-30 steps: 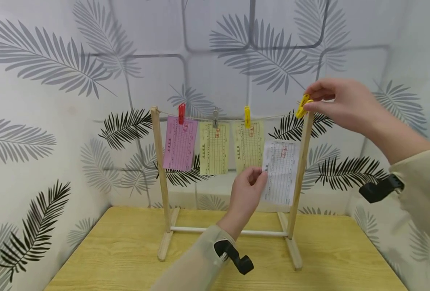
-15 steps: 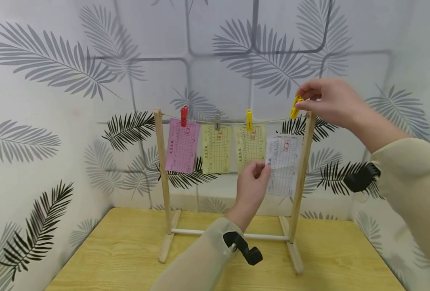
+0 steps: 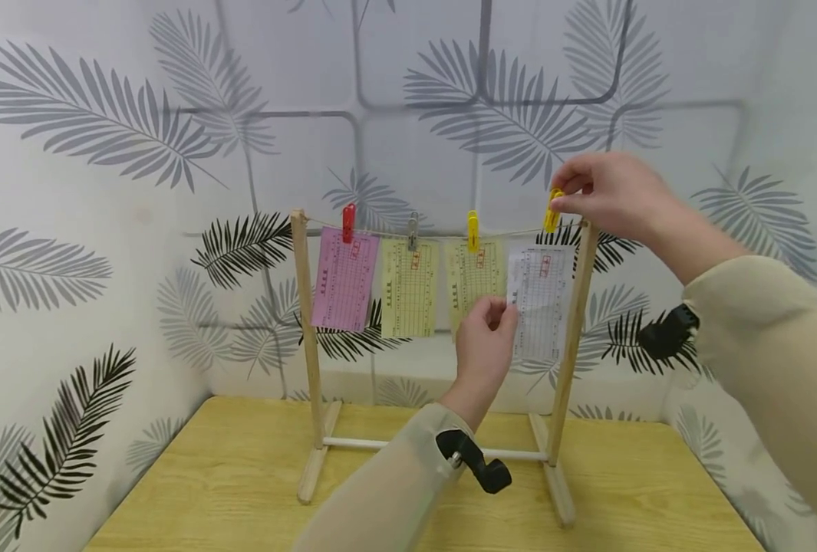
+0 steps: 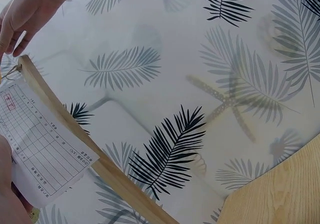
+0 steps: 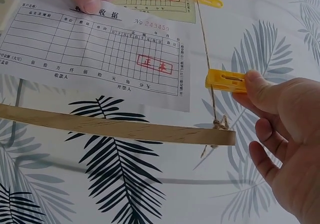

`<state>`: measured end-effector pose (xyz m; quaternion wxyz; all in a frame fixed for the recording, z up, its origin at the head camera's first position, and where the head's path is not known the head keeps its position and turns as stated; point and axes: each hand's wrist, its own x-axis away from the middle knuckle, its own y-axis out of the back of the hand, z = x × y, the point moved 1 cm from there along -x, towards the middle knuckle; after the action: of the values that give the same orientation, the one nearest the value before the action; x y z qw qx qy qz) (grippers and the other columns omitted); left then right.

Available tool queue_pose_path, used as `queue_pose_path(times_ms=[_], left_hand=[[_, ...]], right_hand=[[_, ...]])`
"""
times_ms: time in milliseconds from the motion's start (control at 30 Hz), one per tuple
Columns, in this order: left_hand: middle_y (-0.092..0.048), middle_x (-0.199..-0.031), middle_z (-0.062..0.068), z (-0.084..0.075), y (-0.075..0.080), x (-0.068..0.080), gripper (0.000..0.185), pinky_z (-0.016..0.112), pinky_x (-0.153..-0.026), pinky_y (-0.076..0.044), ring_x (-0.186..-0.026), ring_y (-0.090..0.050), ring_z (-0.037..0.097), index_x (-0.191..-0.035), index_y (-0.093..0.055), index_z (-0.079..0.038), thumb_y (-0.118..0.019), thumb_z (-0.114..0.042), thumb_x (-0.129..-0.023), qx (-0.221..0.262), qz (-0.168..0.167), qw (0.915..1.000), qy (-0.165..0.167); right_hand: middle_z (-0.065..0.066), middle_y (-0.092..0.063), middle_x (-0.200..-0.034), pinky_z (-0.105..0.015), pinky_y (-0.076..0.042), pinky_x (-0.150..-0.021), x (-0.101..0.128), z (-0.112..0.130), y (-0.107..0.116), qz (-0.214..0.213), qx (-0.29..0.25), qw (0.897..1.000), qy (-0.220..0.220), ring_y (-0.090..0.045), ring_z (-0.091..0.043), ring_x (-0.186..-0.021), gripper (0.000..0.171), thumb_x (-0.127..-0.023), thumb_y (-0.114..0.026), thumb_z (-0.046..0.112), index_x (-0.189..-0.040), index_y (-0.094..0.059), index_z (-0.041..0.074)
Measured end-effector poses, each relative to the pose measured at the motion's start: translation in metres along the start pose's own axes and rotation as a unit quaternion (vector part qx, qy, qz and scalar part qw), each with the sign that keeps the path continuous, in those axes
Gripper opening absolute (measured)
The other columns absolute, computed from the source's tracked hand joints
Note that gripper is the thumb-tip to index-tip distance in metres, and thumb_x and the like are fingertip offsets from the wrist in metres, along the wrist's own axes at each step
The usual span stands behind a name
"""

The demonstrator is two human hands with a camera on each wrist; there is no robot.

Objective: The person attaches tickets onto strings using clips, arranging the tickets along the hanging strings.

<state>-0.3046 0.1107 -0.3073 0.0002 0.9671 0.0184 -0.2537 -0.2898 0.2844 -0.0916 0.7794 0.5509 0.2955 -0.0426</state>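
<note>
Person, two bare hands: left hand (image 3: 485,345), right hand (image 3: 604,195). Both arms covered by long, loose sleeves (image 3: 770,345) of pale beige fabric, reaching to the wrists. One black plastic clamp mount (image 3: 476,462) fastened at each cuff, rounded, with a small metal screw.

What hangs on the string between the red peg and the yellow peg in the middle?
A grey peg holding a yellow slip, seen in the head view.

We found the rack (image 3: 306,337) standing on the table (image 3: 242,491) before the wall (image 3: 104,192), three slips pegged along its string (image 3: 443,230) and a fourth slip (image 3: 542,299) rightmost, beside the right post (image 3: 574,337).
</note>
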Motion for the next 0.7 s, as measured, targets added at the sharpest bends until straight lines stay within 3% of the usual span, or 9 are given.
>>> queue_pose_path(times_ms=[133,200,467,700], left_hand=[[-0.070,-0.090,-0.012,0.020,-0.007,-0.012,0.010,0.030,-0.078,-0.055,-0.085,-0.063,0.008,-0.098,-0.074,-0.024,-0.075,-0.018,-0.106,-0.001,-0.007,0.9999,0.010],[-0.070,-0.091,-0.014,0.021,-0.008,-0.013,0.011,0.030,-0.079,-0.055,-0.085,-0.063,0.007,-0.098,-0.074,-0.026,-0.076,-0.020,-0.106,0.001,-0.010,0.9998,0.017],[-0.069,-0.092,-0.008,-0.004,-0.001,-0.001,0.005,0.031,-0.080,-0.055,-0.086,-0.061,0.009,-0.105,-0.075,-0.013,-0.071,-0.015,-0.108,0.005,-0.001,1.0000,0.005],[-0.069,-0.092,-0.007,-0.004,-0.001,-0.002,0.006,0.030,-0.078,-0.054,-0.086,-0.061,0.009,-0.106,-0.076,-0.012,-0.071,-0.015,-0.108,-0.005,-0.005,0.9999,-0.008]], right_hand=[[-0.019,-0.077,-0.119,-0.054,-0.049,-0.089,-0.002,-0.001,-0.001,0.004,0.006,1.000,-0.003,-0.069,-0.037,-0.109,0.025,-0.106,-0.076,0.021,-0.123,-0.072,0.003],[-0.020,-0.076,-0.119,-0.055,-0.049,-0.090,-0.002,-0.001,-0.002,0.007,0.005,1.000,-0.002,-0.068,-0.038,-0.109,0.025,-0.106,-0.077,0.020,-0.123,-0.072,0.003],[-0.021,-0.076,-0.121,-0.058,-0.049,-0.095,-0.001,0.003,-0.007,0.035,0.003,0.999,-0.010,-0.067,-0.038,-0.110,0.028,-0.105,-0.077,0.021,-0.124,-0.071,0.002],[-0.023,-0.075,-0.125,-0.061,-0.048,-0.099,0.000,0.004,-0.009,0.055,-0.003,0.998,-0.012,-0.068,-0.040,-0.114,0.030,-0.107,-0.075,0.021,-0.128,-0.069,0.000]])
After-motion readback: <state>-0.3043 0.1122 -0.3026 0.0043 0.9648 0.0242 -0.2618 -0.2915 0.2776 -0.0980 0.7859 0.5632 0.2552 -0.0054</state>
